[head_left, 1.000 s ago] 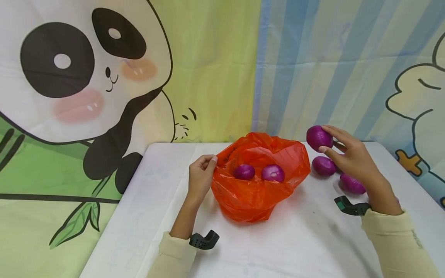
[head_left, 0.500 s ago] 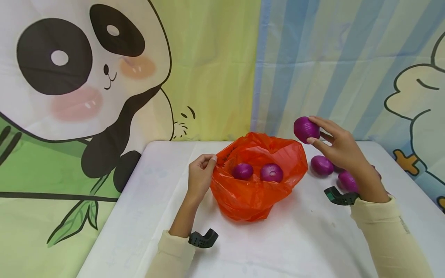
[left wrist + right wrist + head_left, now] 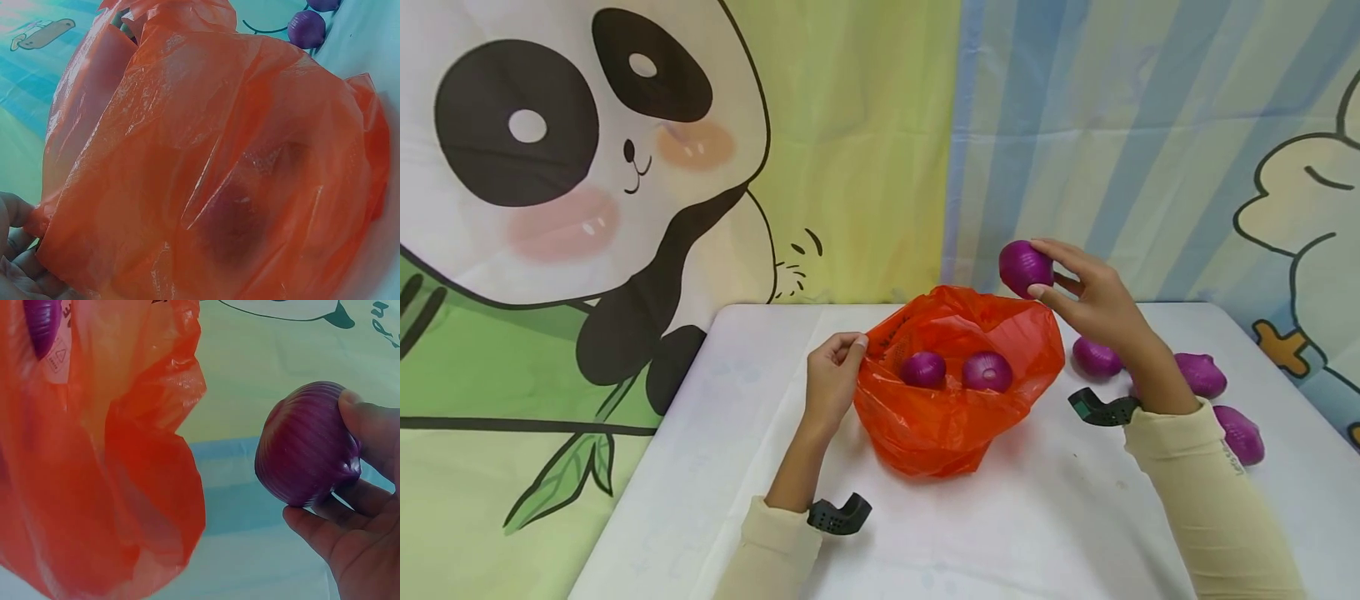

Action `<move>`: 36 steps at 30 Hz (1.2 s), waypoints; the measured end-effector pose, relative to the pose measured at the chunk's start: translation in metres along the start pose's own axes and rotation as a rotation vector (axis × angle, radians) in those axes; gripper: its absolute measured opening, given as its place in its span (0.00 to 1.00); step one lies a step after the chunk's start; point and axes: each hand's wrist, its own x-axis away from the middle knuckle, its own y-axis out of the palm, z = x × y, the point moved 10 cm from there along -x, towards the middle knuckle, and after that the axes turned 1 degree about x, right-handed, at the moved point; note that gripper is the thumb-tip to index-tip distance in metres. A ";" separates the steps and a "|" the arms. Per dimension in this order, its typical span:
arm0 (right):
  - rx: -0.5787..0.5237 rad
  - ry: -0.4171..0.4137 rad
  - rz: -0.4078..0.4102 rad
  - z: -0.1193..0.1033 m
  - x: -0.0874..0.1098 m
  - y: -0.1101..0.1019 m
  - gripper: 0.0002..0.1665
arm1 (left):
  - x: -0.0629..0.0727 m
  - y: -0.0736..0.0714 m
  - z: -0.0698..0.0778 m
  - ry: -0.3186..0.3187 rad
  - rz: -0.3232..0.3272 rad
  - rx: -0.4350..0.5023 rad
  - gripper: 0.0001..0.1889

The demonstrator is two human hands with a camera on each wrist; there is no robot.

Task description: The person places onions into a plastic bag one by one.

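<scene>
A red plastic bag (image 3: 925, 433) stands open on the table, with two purple onions (image 3: 987, 372) visible inside its mouth. My left hand (image 3: 835, 379) pinches the bag's left rim between thumb and fingers. In the right hand (image 3: 1093, 300) is another purple onion (image 3: 1026, 268), gripped by thumb and fingertips and raised above the bag's back right rim. The right wrist view shows this held onion (image 3: 309, 447) beside the bag (image 3: 150, 487), apart from it. Through the plastic in the left wrist view, a dark onion shape (image 3: 234, 225) shows.
Several more purple onions lie on the table to the right, among them one onion (image 3: 1096, 358) behind the right wrist and another onion (image 3: 1240, 435) by the sleeve. The white table (image 3: 970, 542) ends at a printed cloth backdrop (image 3: 850, 150).
My right hand has carried its onion left and up, from over the loose onions to over the bag's right rim. The left hand keeps its pinch on the bag.
</scene>
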 end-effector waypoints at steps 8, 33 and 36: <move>-0.048 -0.052 -0.053 -0.014 -0.009 0.015 0.38 | -0.001 -0.001 0.001 0.013 0.008 0.010 0.10; -0.247 0.048 -0.330 -0.004 -0.031 0.075 0.34 | -0.001 -0.002 0.003 0.030 0.012 0.001 0.09; -0.256 0.056 -0.389 -0.002 -0.027 0.087 0.34 | -0.002 -0.002 0.003 0.029 0.010 0.005 0.10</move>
